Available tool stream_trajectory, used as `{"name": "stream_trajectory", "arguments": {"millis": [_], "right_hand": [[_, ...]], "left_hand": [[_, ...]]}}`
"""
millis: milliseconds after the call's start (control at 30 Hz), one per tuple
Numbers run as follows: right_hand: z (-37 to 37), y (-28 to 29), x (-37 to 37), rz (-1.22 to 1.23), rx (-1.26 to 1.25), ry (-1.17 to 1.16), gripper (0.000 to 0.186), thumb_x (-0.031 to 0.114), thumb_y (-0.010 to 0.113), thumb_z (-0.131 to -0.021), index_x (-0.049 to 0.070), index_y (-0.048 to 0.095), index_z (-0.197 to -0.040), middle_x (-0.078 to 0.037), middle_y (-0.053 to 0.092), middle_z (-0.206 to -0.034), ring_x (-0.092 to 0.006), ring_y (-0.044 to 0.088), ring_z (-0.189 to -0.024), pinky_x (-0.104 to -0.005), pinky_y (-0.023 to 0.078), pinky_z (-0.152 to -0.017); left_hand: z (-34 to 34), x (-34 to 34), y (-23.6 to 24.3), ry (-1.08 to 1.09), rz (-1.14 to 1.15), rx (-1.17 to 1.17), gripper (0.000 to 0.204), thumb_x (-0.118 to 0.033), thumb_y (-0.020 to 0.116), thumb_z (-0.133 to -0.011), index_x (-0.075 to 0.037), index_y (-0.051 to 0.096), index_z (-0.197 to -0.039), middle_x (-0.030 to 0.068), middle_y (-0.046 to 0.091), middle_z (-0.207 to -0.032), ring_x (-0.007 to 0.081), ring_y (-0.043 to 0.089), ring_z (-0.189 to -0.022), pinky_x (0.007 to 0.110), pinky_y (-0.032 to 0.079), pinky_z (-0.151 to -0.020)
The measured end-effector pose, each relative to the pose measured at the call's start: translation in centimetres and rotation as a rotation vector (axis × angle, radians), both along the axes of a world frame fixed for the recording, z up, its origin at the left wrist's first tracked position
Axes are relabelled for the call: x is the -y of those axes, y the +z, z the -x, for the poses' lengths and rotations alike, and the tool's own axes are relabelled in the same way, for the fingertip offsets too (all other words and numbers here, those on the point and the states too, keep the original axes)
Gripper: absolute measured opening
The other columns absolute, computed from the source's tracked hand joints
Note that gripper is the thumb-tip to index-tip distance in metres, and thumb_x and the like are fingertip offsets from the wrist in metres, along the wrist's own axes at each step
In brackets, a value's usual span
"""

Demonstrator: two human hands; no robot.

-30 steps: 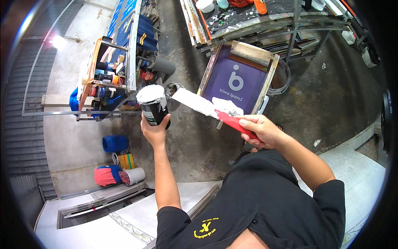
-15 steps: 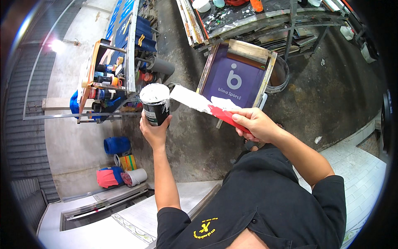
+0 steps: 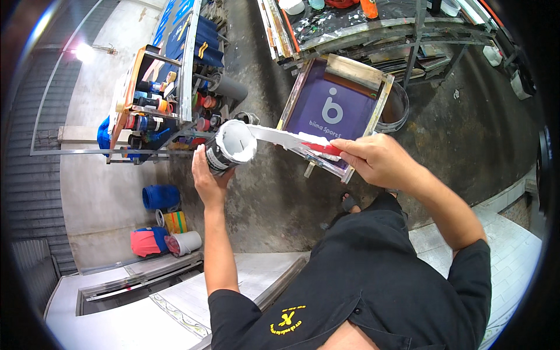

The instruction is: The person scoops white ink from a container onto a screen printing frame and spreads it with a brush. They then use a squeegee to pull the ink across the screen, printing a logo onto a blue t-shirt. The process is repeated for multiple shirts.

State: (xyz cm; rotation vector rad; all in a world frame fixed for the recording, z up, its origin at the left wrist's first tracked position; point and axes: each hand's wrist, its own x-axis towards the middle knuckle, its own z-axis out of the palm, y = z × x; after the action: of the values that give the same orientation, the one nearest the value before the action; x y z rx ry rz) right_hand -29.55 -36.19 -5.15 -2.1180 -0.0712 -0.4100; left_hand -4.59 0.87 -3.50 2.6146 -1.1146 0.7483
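Note:
My left hand (image 3: 210,184) is closed around a black tub (image 3: 217,158), tilted so its white-coated inside shows. My right hand (image 3: 378,162) grips the red handle of a scraper (image 3: 321,147), whose long blade (image 3: 277,137) reaches across to the tub's rim; I cannot tell whether they touch. Thick white paste lies along the scraper near the handle. Below the blade and right hand is a wooden-edged printing screen (image 3: 382,96) with purple mesh and a white logo, its lower end partly hidden by the scraper and hand.
A metal rack (image 3: 185,70) with ink tubs stands at left, a cluttered workbench (image 3: 350,32) at the top. A bin (image 3: 396,116) sits behind the screen. A blue barrel (image 3: 160,197) and buckets (image 3: 185,242) lie at lower left. My sandalled foot (image 3: 349,202) is on the concrete floor.
The tub has tipped, showing more of its inside. My right hand has moved up and to the right, and the blade has turned from showing its coated face to nearly edge-on.

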Motion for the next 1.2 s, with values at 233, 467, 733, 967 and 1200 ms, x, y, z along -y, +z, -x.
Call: {"name": "stream_trajectory", "arguments": {"millis": [233,467,733,967,1200], "right_hand": [[-2.2,1.5,0.1,0.506,0.011,0.167,0.043,0.01,0.067,-0.091,0.011,0.069,-0.135,-0.009,0.066,-0.081,-0.0309,0.072,-0.069,-0.0445,0.057,-0.061],[-1.3,-0.8,-1.6,-0.776,-0.895,0.478,0.041,0.028,0.055,-0.115,0.01,0.061,-0.152,-0.002,0.065,-0.076,-0.0098,0.058,-0.055,-0.0292,0.048,-0.046],[-1.6,0.8,-3.6,-1.595,-0.95,0.624,0.027,0.03,0.051,-0.116,0.008,0.064,-0.119,0.002,0.06,-0.074,-0.0017,0.049,-0.049,-0.0218,0.035,-0.035],[-4.2,10.1,-2.8,-0.049,-0.352,0.462,0.024,0.019,0.064,-0.102,0.007,0.079,-0.116,-0.005,0.072,-0.077,-0.0182,0.07,-0.062,-0.0382,0.059,-0.055],[-5.3,14.8,-5.3,1.0,0.469,0.186,0.014,0.024,0.072,-0.091,0.015,0.083,-0.092,0.001,0.076,-0.092,-0.0186,0.073,-0.093,-0.0368,0.053,-0.073]], "left_hand": [[-0.6,1.0,2.6,-0.298,-0.181,0.036,0.098,-0.028,0.099,-0.064,-0.003,0.058,-0.149,0.017,0.061,-0.152,0.0389,0.053,-0.147,0.049,0.046,-0.121],[-0.5,0.7,3.3,-0.241,-0.232,0.112,0.093,-0.021,0.097,-0.063,-0.01,0.062,-0.148,0.0115,0.061,-0.151,0.0372,0.055,-0.143,0.049,0.047,-0.119],[-1.6,-1.0,2.1,-0.261,-0.134,0.193,0.084,-0.017,0.092,-0.077,-0.003,0.054,-0.151,0.0196,0.057,-0.153,0.0419,0.053,-0.144,0.051,0.045,-0.121],[-1.9,-2.0,2.0,-0.175,-0.02,-0.08,0.081,-0.017,0.093,-0.081,-0.001,0.053,-0.151,0.0222,0.061,-0.15,0.0388,0.061,-0.137,0.048,0.049,-0.117],[-4.1,-6.1,2.6,-0.135,0.052,-0.364,0.08,-0.016,0.097,-0.076,0.0,0.06,-0.145,0.0202,0.07,-0.14,0.0336,0.073,-0.122,0.044,0.058,-0.104]]}}
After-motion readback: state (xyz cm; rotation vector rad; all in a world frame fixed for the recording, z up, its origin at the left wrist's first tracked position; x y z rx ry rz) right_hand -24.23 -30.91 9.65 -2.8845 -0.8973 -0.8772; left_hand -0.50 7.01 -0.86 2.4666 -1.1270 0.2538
